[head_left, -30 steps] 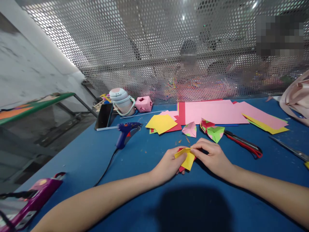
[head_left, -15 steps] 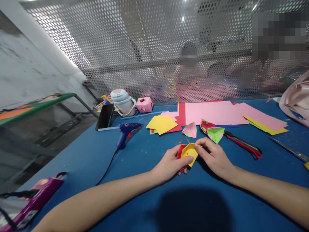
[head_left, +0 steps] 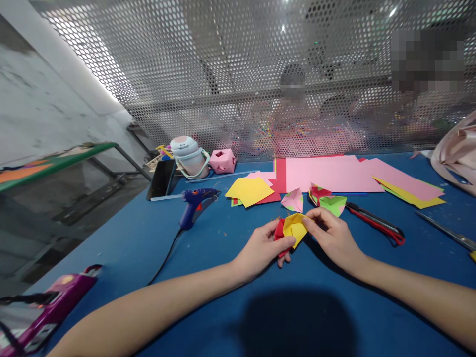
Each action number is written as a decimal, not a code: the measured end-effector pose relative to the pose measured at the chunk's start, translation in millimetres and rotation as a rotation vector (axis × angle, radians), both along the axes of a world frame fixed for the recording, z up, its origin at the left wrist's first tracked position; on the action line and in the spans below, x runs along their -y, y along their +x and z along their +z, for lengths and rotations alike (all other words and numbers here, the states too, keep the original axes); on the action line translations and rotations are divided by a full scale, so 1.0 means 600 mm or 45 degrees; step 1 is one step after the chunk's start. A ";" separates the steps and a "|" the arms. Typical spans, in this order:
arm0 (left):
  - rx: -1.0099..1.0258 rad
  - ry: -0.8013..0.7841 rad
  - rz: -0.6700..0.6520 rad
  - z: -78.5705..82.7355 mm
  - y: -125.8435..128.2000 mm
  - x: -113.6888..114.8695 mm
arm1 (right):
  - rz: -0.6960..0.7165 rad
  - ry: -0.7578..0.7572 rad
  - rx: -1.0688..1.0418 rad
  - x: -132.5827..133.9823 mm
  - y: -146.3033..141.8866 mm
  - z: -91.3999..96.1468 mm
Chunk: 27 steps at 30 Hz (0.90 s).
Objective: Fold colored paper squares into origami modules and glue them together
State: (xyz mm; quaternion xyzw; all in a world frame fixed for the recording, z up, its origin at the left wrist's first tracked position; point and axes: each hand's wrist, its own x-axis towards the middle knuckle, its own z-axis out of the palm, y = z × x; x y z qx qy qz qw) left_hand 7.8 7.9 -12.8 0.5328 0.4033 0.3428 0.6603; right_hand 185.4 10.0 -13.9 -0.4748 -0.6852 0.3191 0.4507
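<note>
step in hand: you are shaping a folded paper unit (head_left: 293,227), yellow on top with red beneath, between both hands low over the blue table (head_left: 223,287). judging by the open yellow pocket facing up, the unit is partly assembled, not finished.

grip state: your left hand (head_left: 260,248) pinches the red side of the unit, thumb on top and fingers curled beneath. your right hand (head_left: 334,237) pinches the yellow tip at the unit's right edge between thumb and forefinger, with the other fingers loosely curled. neither hand is spread flat.

position of the unit: it sits between the two hands and touches both, at the centre of the work area. you cannot tell whether its lower corner rests on the table.

next move, as a judgement: any further creasing or tucking calls for a steady hold by the left hand while the right fingertips work the yellow flap. press lightly, because thin paper is likely to crumple or tear at a fold.

nearby items: a pink folded piece (head_left: 293,199) and a green and red folded piece (head_left: 330,202) lie just beyond the hands. a red-handled cutter (head_left: 375,220) lies near your right hand. a blue glue gun (head_left: 193,203) lies well apart on the left.
</note>
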 end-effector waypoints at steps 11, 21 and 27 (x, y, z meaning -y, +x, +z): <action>0.188 -0.179 0.129 -0.004 -0.001 -0.005 | -0.175 -0.057 -0.142 -0.026 0.014 0.002; -0.027 0.090 0.312 0.006 -0.005 0.000 | -0.167 -0.012 -0.014 -0.029 0.011 -0.002; -0.043 0.109 0.420 0.007 -0.005 -0.001 | -0.090 -0.010 0.030 -0.023 0.004 -0.007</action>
